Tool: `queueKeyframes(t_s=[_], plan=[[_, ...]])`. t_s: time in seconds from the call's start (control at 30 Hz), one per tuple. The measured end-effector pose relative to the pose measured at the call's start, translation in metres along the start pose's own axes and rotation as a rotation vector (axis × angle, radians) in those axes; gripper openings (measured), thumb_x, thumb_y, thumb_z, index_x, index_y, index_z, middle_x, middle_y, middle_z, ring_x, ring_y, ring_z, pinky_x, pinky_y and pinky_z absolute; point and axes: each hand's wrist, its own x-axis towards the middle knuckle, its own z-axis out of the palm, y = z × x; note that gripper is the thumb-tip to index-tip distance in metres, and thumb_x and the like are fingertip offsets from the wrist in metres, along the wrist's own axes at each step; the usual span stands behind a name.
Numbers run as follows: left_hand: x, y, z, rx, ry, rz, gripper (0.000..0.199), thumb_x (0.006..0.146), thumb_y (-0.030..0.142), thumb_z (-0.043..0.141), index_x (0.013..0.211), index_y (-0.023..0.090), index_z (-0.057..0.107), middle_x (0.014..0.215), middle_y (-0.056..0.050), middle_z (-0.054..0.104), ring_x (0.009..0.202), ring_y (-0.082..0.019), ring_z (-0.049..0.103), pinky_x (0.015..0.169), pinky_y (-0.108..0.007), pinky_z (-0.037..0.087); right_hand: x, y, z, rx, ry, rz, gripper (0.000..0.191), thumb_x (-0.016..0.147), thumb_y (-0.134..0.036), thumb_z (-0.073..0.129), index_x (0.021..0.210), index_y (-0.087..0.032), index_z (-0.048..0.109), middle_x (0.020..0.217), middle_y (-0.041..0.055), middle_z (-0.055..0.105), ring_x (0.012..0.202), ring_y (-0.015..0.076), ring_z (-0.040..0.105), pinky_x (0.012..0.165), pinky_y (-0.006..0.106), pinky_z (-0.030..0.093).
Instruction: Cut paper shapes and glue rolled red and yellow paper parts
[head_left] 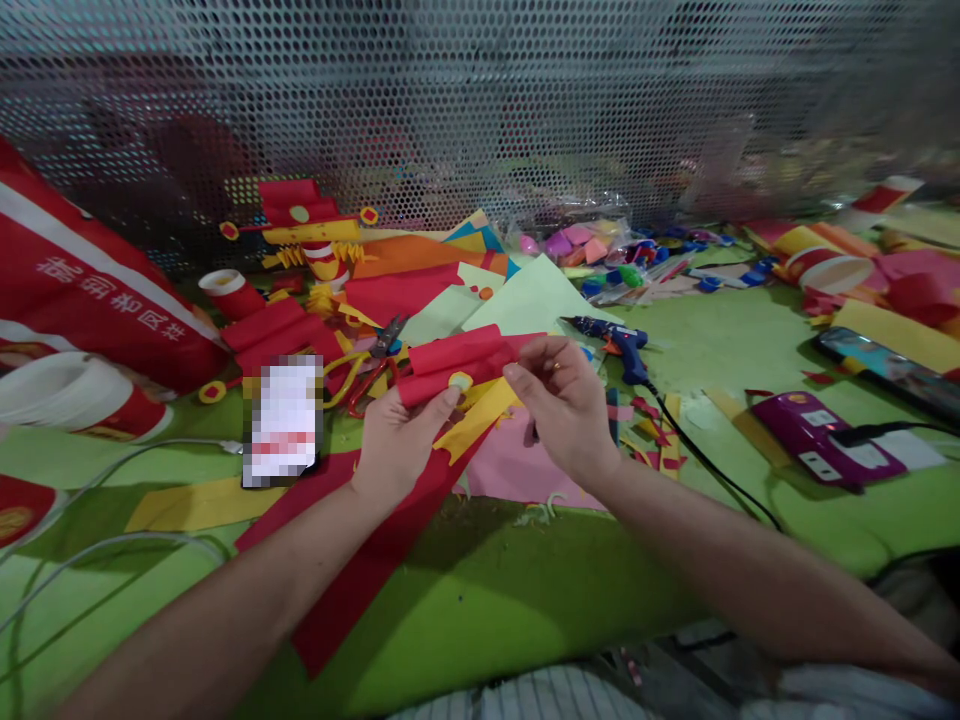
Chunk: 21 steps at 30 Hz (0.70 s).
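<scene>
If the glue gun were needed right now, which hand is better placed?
Probably the right hand: the glue gun lies close to it, while the left hand is farther away, gripping the red paper piece.

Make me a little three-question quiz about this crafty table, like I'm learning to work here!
1. Pick one: what is the main colour of the glue gun? A) yellow B) blue C) pink
2. True or false: the purple power strip is farther right than the right hand.
3. Fill in the missing colour: the left hand holds a ____ paper piece.

Key: 1. B; 2. True; 3. red
</scene>
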Motion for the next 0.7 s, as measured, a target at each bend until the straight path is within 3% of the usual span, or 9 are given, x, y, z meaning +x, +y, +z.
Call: queueKeyframes(t_s=[0.1,0.2,0.33,0.5,0.7], plan=[[0.001,-0.003,-0.001,-0.002,0.002,0.01,0.008,0.067,0.028,0.071,0.074,0.025,0.072,0.069,0.002,0.07,0.061,-0.013,0.062,0.063,-0.027,0.053,0.003,0.006,-0.002,0.024,0.094,-0.029,0.029,0.065,-0.031,0.068,0.085,-0.022,0.048,0.083,0.0001,0.053,0.074,0.0118,0.051,0.056,0.023,0.043],[0.0,-0.004,-0.002,0.011,-0.012,0.01,0.006,0.067,0.028,0.07,0.072,0.027,0.071,0.067,0.003,0.07,0.06,-0.013,0.061,0.064,-0.028,0.053,0.005,0.012,0.0,0.139,-0.005,0.134,0.034,0.061,-0.032,0.072,0.084,-0.022,0.05,0.084,-0.0001,0.055,0.075,0.0121,0.054,0.06,0.025,0.046],[-0.001,-0.004,-0.002,0.027,-0.022,0.014,0.004,0.068,0.027,0.07,0.071,0.028,0.071,0.064,0.003,0.069,0.058,-0.013,0.06,0.064,-0.029,0.052,0.006,0.011,0.003,0.329,-0.138,0.275,0.032,0.054,-0.028,0.077,0.075,-0.021,0.054,0.077,-0.0018,0.06,0.066,0.0117,0.057,0.048,0.022,0.045],[-0.002,-0.002,-0.001,0.049,-0.056,0.038,0.006,0.068,0.025,0.071,0.073,0.025,0.072,0.07,0.002,0.071,0.064,-0.013,0.063,0.064,-0.027,0.053,0.01,0.008,0.002,0.378,-0.268,0.361,0.022,0.049,-0.024,0.079,0.066,-0.021,0.066,0.064,-0.0033,0.066,0.045,0.0071,0.049,0.031,0.018,0.031],[-0.001,-0.001,-0.001,0.075,-0.103,0.109,0.01,0.067,0.028,0.071,0.074,0.022,0.073,0.073,0.001,0.072,0.067,-0.015,0.065,0.064,-0.027,0.055,0.016,0.017,0.0,0.497,-0.279,0.455,0.021,0.039,-0.021,0.082,0.055,-0.023,0.069,0.056,-0.0018,0.067,0.049,0.0119,0.057,0.029,0.018,0.03]])
